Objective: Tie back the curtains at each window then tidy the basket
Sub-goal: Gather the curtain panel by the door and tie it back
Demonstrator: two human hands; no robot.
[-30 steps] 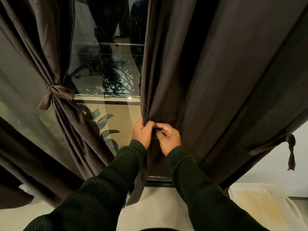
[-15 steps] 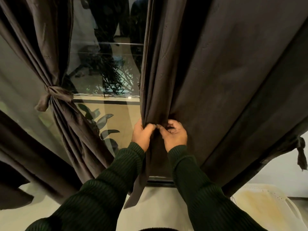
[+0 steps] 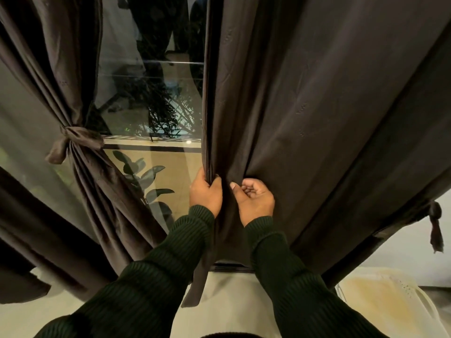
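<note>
Big right-hand curtain [image 3: 317, 118] hangs loose across the window [image 3: 146, 69], not tied yet; its inner edge is bunched just below the middle of the view. Left-hand curtain [image 3: 80, 93] is already cinched w/ a knotted tie-back [image 3: 73, 142], and another knotted tie [image 3: 435, 220] hangs at the far right edge. Pale basket [image 3: 390, 306] sits on the floor bottom right, partly cut off, untouched.

Change vs a sec ago: the hands were pressed together on one fold; now they're apart. Left hand [image 3: 206, 193] stays clamped round the gathered leading edge, fingers wrapped behind the cloth, thumb in front. Right hand [image 3: 253, 201] has slid a bit rightward, fingers curled in toward the palm, thumb tip touching the fabric. Can't tell if it's actually pinching a fold or just brushing it; nothing clearly held.

Meaning: prob. mid-gather, pulling more width into the bunch fold by fold. A narrow strip [image 3: 192, 289] dangles below the left wrist, maybe the tie-back, can't be sure. Tying on this panel not started; basket tidy comes later.
</note>
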